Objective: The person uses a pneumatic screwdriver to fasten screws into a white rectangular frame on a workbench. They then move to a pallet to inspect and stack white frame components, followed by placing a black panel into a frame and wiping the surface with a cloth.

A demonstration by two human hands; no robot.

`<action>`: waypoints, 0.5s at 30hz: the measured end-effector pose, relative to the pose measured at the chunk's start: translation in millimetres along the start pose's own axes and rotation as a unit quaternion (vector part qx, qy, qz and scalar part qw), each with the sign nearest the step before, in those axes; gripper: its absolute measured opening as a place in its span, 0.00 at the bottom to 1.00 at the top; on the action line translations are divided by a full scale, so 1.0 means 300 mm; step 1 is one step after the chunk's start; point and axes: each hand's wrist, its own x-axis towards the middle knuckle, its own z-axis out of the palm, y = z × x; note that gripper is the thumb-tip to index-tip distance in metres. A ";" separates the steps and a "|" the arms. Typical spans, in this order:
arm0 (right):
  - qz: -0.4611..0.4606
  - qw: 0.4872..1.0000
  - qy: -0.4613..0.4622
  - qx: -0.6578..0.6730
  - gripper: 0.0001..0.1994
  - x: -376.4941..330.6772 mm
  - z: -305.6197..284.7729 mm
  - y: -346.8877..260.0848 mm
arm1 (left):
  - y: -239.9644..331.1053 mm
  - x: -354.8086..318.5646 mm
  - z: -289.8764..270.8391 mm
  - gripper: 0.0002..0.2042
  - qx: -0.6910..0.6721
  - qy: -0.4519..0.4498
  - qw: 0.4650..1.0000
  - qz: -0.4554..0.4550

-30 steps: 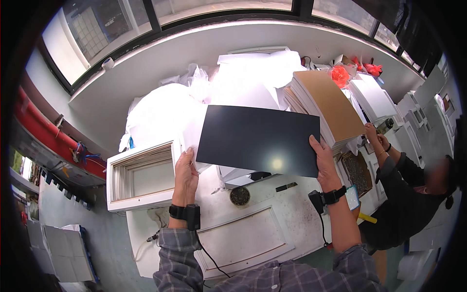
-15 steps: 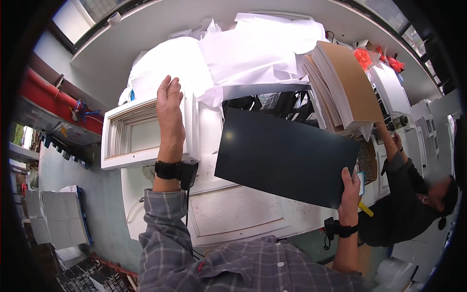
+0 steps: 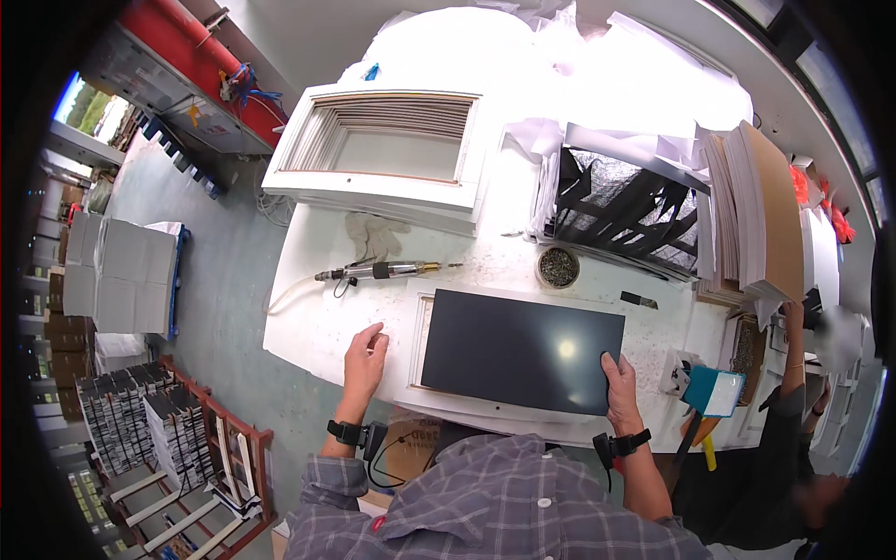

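A dark, smooth rectangular panel [image 3: 513, 350] lies over a white panelled frame [image 3: 417, 350] at the table's near edge, covering most of it. My right hand [image 3: 620, 387] grips the panel's right edge, thumb on top and the fingers beneath it hidden. To the left of the panel, my left hand [image 3: 366, 359] hovers with fingers apart and nothing in it. A pneumatic screwdriver [image 3: 383, 271] with an air hose rests on the table beyond the left hand, beside a pale work glove [image 3: 375, 235]. Past the panel stands a round tub of screws [image 3: 557, 267].
Stacked white frames [image 3: 373, 191] stand at the far left of the table [image 3: 317, 322]. Behind the panel are a bin of black strips [image 3: 635, 201], a utility knife [image 3: 638, 300] and upright brown boards [image 3: 770, 215]. A co-worker's arm [image 3: 793, 350] reaches in at right, near a teal box [image 3: 714, 390].
My right hand has lowered the dark panel from in front of the bin onto the white frame. My left hand has come down from the stacked frames to the near edge. The view has shifted.
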 end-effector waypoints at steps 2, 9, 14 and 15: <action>0.006 1.000 -0.003 -0.011 0.19 0.005 0.044 0.000 | -0.023 -0.003 0.044 0.18 0.001 -0.008 1.000 0.007; 0.024 0.998 -0.027 -0.043 0.20 0.036 0.049 0.056 | -0.004 0.000 0.089 0.19 0.053 -0.017 0.997 0.053; -0.008 0.998 -0.016 -0.054 0.18 0.060 0.039 0.102 | 0.003 0.004 0.095 0.21 0.056 -0.033 0.997 0.049; -0.007 0.998 -0.012 -0.059 0.19 0.052 0.048 0.103 | 0.007 -0.003 0.095 0.21 0.040 -0.035 0.998 0.035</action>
